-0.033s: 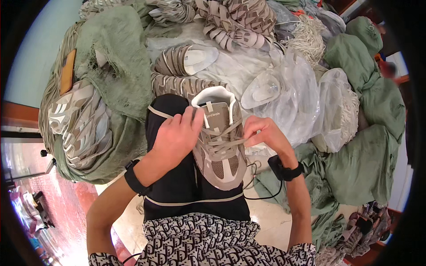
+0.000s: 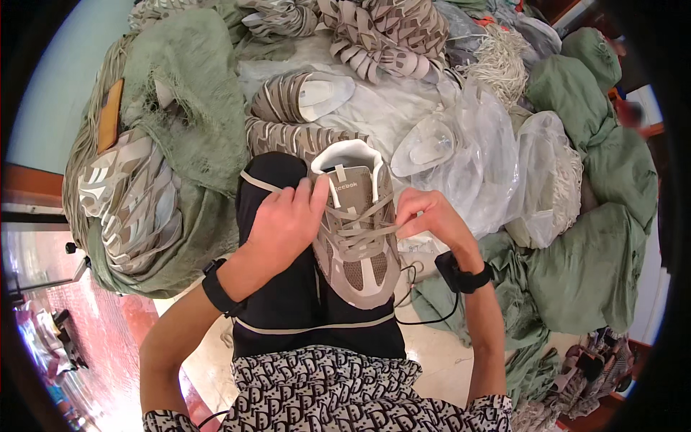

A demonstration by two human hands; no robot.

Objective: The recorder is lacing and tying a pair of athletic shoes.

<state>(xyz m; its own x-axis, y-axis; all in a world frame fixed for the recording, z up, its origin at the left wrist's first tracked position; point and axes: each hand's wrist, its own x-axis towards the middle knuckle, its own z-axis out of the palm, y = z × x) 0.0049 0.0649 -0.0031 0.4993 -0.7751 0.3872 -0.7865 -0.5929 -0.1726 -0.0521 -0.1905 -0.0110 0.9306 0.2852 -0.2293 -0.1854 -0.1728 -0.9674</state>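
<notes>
A beige and brown sneaker (image 2: 358,276) with a pale lining rests on my lap, toe toward me. My left hand (image 2: 284,223) is closed at the left edge of its collar, fingertips against the shoe's side; whether a lace end is also between them is hidden. A flat taupe shoelace (image 2: 363,234) crosses the tongue through the eyelets. At the shoe's right side, my right hand (image 2: 430,218) pinches the lace between thumb and forefinger and holds it out to the right. Black trousers with elastic bands lie under the shoe.
Beyond my knees lie bundled shoe uppers (image 2: 277,101) on clear plastic sheeting (image 2: 479,158). Green cloth sacks (image 2: 590,266) stand at the right, near a pile of cream laces (image 2: 500,61). On the left sit more uppers (image 2: 129,194), green cloth and a tan phone-shaped object (image 2: 109,117).
</notes>
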